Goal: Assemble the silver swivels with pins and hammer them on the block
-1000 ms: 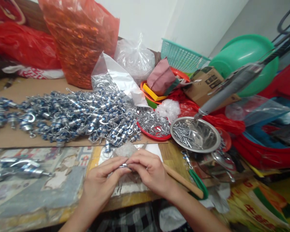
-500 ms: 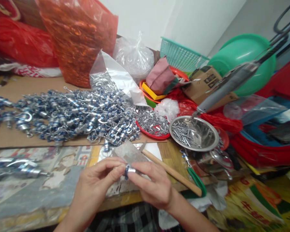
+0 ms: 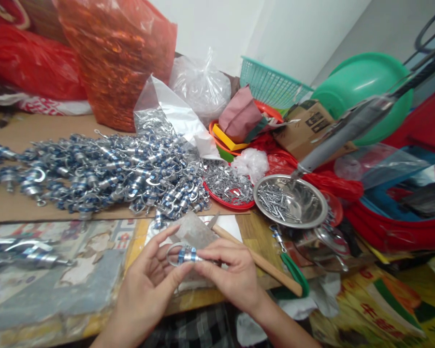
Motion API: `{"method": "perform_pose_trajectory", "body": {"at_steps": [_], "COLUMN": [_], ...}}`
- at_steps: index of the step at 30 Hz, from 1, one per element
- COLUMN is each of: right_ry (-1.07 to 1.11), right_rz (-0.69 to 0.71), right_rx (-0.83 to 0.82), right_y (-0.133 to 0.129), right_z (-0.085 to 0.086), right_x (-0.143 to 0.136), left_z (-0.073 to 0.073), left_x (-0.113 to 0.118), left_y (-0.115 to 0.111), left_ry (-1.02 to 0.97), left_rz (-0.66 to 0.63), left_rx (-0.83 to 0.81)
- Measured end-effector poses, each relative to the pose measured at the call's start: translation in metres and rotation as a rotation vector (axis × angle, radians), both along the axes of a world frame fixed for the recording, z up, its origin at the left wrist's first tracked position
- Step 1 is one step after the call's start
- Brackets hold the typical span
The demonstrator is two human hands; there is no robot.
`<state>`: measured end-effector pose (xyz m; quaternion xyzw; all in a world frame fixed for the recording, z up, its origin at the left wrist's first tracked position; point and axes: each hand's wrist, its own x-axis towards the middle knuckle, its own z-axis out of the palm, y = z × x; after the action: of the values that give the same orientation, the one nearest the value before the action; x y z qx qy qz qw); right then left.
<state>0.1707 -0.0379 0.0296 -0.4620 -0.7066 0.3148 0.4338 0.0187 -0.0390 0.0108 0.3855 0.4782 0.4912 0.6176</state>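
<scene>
Between my hands is a silver metal hook fitting with blue bands and a curved ring at its left end. The fingertips and thumb of my right hand pinch its right end. My left hand cups the other end, its thumb against the banded body and its index finger raised off it; the contact behind the ring is partly hidden. Under the hands lies a grey metal block. A hammer with a wooden handle lies just to the right. A large heap of similar fittings covers the cardboard behind.
More fittings lie at left. A red tray holds small metal pieces; a steel bowl holds pins. Beside them stands a grey lever tool. A green-handled strap lies at right. An orange bag and a teal basket stand behind.
The fitting has turned so its ring and blue bands now show. My left fingers have opened from a close pinch and spread around the ring end. My right hand still pinches the other end.
</scene>
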Motion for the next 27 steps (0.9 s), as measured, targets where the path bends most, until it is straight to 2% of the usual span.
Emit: {"method": "perform_pose_trajectory", "body": {"at_steps": [2,3,4,5,7,10,14,18,21,24,25,27], "right_ry": [-0.192,-0.346,-0.506,-0.712,-0.823,-0.955,-1.023,-0.945,-0.827,-0.657,-0.531,-0.437], "right_rz": [0.019,-0.037,-0.124,-0.306,-0.434,-0.471,-0.436,-0.405,-0.333,-0.162,-0.057,0.123], "right_rx": [-0.043,-0.042,-0.023,0.000,-0.027,-0.124,-0.182,-0.143,-0.116,-0.097,-0.059,0.037], "right_y": [0.017,0.031,0.047,0.065,0.102,0.146,0.168,0.163,0.137,0.093,0.077,0.050], "right_z": [0.003,0.005,0.006,0.006,0.003,-0.008,-0.020,-0.015,-0.005,0.005,0.008,0.014], "right_x": [0.012,0.021,0.030,0.041,0.061,0.081,0.084,0.080,0.070,0.049,0.041,0.027], "left_z": [0.001,0.001,0.002,0.002,0.002,0.002,-0.001,-0.006,-0.007,-0.006,-0.006,-0.006], "left_x": [0.001,0.001,0.000,-0.001,-0.002,-0.004,-0.005,-0.006,-0.006,-0.007,-0.007,-0.007], "left_y": [0.000,0.001,0.001,0.002,0.003,0.006,0.009,0.012,0.016,0.019,0.020,0.021], "left_ry": [-0.007,-0.004,-0.003,-0.004,-0.009,0.000,-0.008,-0.062,-0.105,-0.141,-0.153,-0.177], "left_rz": [-0.005,-0.008,-0.017,-0.036,-0.087,-0.159,-0.229,-0.243,-0.215,-0.196,-0.199,-0.208], "left_rx": [-0.009,-0.015,-0.017,-0.017,-0.008,0.002,-0.023,-0.047,-0.073,-0.093,-0.098,-0.104]}}
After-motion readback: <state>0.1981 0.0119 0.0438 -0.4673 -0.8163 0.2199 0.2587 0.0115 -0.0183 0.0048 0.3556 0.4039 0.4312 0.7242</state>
